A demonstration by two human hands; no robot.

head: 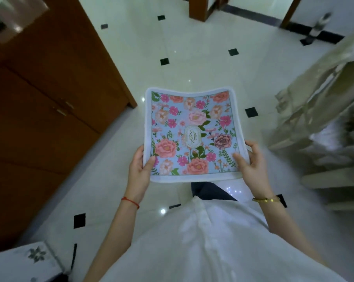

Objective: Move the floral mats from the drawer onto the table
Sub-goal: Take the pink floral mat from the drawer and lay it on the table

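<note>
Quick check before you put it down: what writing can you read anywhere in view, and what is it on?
"GARDEN GREEN": in the oval emblem at the middle of the floral mat, stacked letters, so the word order is uncertain.
Any finer print in that emblem is too small to read.
No other writing shows.

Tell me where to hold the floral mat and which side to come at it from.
Grip the floral mat at its near corners, one from each side, as the left hand and right hand do now: thumbs on the printed face, fingers under the white border. It is thin and floppy, its far edge already sagging, so a two-sided hold probably keeps it flat.
</note>
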